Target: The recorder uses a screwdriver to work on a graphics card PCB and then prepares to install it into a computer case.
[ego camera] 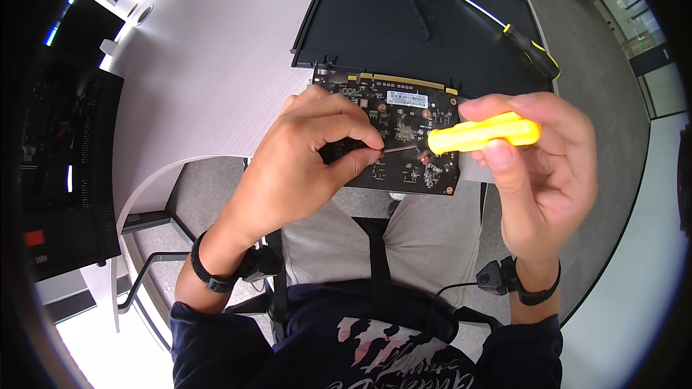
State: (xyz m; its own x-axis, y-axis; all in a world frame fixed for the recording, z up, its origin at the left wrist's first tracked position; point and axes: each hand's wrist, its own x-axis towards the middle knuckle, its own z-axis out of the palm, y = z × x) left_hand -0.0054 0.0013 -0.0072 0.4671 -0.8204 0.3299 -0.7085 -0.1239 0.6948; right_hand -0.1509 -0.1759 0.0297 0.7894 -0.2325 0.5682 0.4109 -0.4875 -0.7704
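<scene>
A graphics card [400,173] lies circuit side up at the desk edge before me, its gold edge connector facing away. My right hand [546,156] holds a small screwdriver by its yellow handle [486,132], and the thin shaft [403,148] points left over the board. At the shaft's end, the thumb and index finger of my left hand [313,146] pinch together around the tip. Whether a small screw sits between them is hidden. Reddish rings surround several screw holes, one being the ring [425,158] below the handle. A white label [406,98] with writing is on the board.
Beyond the card lies a black metal panel [367,21] with a raised rim. On it are a black-and-yellow screwdriver [532,54], a slim black strip [419,16] and a few tiny dark parts. A black computer case [70,173] stands left, by the desk's curved edge [162,170].
</scene>
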